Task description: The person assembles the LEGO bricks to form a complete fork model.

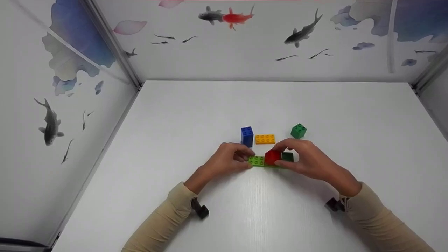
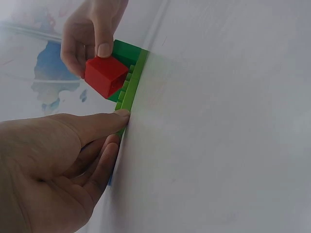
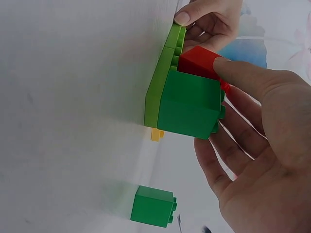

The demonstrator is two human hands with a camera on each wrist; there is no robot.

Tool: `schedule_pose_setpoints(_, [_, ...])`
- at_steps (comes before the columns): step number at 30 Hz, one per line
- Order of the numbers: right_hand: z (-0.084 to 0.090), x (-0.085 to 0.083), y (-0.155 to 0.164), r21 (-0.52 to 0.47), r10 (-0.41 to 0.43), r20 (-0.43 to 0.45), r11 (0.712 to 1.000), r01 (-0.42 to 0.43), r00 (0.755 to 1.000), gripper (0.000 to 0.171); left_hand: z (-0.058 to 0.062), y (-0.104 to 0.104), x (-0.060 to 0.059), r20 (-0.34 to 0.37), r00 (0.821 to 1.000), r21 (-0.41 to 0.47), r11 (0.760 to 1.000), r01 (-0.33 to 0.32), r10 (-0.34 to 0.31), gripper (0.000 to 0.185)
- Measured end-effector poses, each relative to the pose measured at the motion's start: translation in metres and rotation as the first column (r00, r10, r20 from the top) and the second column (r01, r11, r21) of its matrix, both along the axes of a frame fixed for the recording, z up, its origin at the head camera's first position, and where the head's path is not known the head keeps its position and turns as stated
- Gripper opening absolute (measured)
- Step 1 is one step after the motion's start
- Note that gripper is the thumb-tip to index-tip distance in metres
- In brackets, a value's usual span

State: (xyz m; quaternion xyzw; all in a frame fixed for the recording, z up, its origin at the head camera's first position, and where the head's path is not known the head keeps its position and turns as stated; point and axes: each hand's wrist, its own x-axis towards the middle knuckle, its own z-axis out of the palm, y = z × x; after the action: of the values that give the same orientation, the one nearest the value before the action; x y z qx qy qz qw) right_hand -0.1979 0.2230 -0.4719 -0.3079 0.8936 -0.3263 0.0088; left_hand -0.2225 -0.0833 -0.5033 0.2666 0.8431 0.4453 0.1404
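Note:
A row of flat light green bricks [image 1: 257, 160] lies on the table, with a seam across it in the right wrist view. My left hand [image 1: 231, 157] pinches its left end between thumb and fingers. On its right end stands a green brick [image 3: 189, 103], studs up. My right hand [image 1: 304, 157] grips a red brick [image 2: 106, 76] between thumb and fingers, beside the green brick and over the row's studs. In the left wrist view the red brick looks tilted, its hollow underside partly showing. Whether it touches the studs I cannot tell.
Behind the row, a tall blue brick [image 1: 247, 137] stands near my left hand. Beside it lies a flat yellow brick [image 1: 265, 139]. Farther right sits a loose green brick [image 1: 298, 131]. Printed panels [image 1: 224, 52] wall the white table [image 1: 196, 101] at the back and sides.

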Motion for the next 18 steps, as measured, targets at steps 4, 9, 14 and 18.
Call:
schedule_pose_setpoints(4, [-0.0003,0.0003,0.0003,0.003,0.000,-0.021,1.000,0.000,1.000,0.039,0.0011,0.0005,0.0018,-0.008,1.000,0.003,1.000,0.001,-0.001,0.031])
schedule_pose_setpoints(9, [-0.0016,-0.0002,0.0002,0.007,0.008,-0.021,1.000,-0.008,1.000,0.039,0.0008,0.0004,0.0022,-0.017,1.000,0.005,1.000,0.005,-0.005,0.031])
schedule_pose_setpoints(14, [-0.0028,-0.0002,-0.0008,0.017,-0.001,0.008,1.000,0.001,1.000,0.040,0.0011,0.0000,0.0024,-0.018,1.000,0.005,1.000,0.007,-0.007,0.031])
schedule_pose_setpoints(18, [-0.0016,0.0007,-0.0026,0.027,-0.018,0.022,0.999,0.018,1.000,0.040,0.0016,-0.0006,0.0025,-0.020,1.000,0.004,1.000,0.008,-0.008,0.031])
